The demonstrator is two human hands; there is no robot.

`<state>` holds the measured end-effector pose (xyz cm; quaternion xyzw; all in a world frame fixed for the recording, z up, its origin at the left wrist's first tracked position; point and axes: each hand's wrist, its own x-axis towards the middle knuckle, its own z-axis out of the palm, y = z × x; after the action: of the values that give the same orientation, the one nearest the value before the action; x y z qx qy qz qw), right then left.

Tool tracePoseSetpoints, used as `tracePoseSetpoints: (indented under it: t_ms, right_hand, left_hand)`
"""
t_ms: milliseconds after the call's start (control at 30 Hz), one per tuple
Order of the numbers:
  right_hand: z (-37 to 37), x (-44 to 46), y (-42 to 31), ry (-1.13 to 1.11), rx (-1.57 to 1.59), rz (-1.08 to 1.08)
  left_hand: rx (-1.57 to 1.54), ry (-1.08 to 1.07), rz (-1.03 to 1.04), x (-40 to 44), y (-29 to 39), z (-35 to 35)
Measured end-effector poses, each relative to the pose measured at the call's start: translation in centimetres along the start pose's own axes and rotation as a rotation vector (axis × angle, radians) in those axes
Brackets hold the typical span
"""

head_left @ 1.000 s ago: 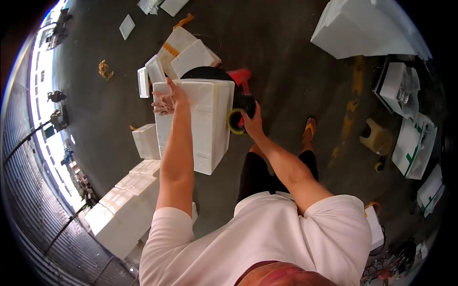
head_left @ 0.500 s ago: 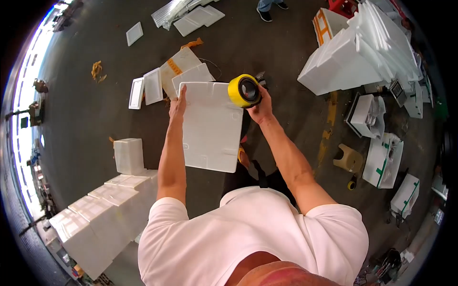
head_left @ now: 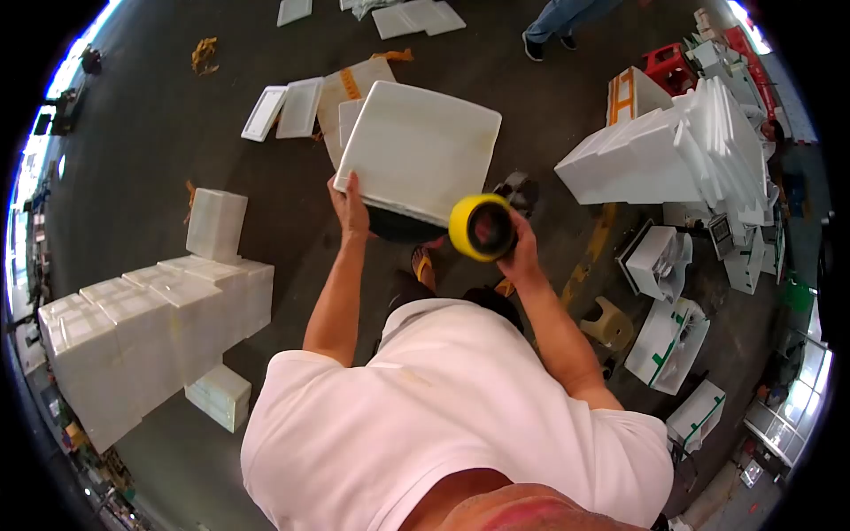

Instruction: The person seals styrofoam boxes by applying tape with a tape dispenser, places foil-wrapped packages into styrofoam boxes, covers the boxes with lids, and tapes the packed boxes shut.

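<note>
A white foam box (head_left: 425, 150) is up in front of my body, tilted, with a broad smooth face towards me. My left hand (head_left: 351, 211) grips its lower left corner, thumb lying on the face. In my right hand (head_left: 522, 255) is a large yellow roll of tape (head_left: 482, 228) with a dark core. The roll is at the lower right corner of the box. Whether my right fingers also touch the box is hidden behind the roll.
Stacked white foam boxes (head_left: 168, 310) stand at left. Beyond the held box lie foam lids (head_left: 299, 108) and cardboard (head_left: 354, 84). At right are piled foam sheets (head_left: 637, 155), a beige stool (head_left: 607, 323) and green-taped boxes (head_left: 666, 345). A person's legs (head_left: 562, 22) show at the top.
The box has turned and tilted, so a different face shows. The tape roll has gone from the box's upper right corner to its lower right. My view has shifted.
</note>
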<state>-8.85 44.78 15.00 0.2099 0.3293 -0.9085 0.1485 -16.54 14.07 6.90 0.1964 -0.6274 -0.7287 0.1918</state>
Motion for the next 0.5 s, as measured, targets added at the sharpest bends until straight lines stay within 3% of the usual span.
tracePoseSetpoints:
  t_ms: [133, 167, 200, 233, 267, 300, 367, 433, 500]
  right_hand:
    - [-0.8, -2.4, -3.7, 0.005, -0.069, -0.078]
    - [-2.9, -2.1, -5.1, 0.012, -0.051, -0.101]
    - [-6.2, -1.7, -6.9, -0.027, -0.095, -0.054]
    - [-8.7, -1.7, -8.3, -0.055, -0.137, -0.012]
    - [-7.7, -2.5, -9.8, 0.145, -0.17, -0.041]
    - [-8.9, -2.6, -10.6, 0.166, -0.143, -0.061]
    - [-11.1, -1.6, -11.6, 0.258, -0.2, -0.06]
    - [-13.6, -0.2, -11.8, 0.166, -0.096, -0.021]
    - [-15.2, 1.3, -11.5, 0.163, -0.134, -0.135]
  left_hand:
    - [0.241, -0.258, -0.17, 4.9, 3.3, -0.5]
    - [0.337, -0.107, -0.109, 6.5, 2.6, 0.1]
    - [0.518, -0.365, -0.123, 7.1, 6.8, 0.8]
    - [0.581, -0.436, -0.078, 9.9, 5.3, 0.3]
    - [0.837, -0.462, -0.361, 10.7, 8.9, 2.2]
    - [0.972, -0.52, -0.248, 12.0, 9.8, 4.0]
    - [1.423, -0.602, -0.249, 15.7, 9.7, 8.8]
    - [1.589, -0.691, -0.043, 16.7, 8.0, 13.7]
    - [1.698, -0.658, 0.095, 11.1, 7.9, 20.2]
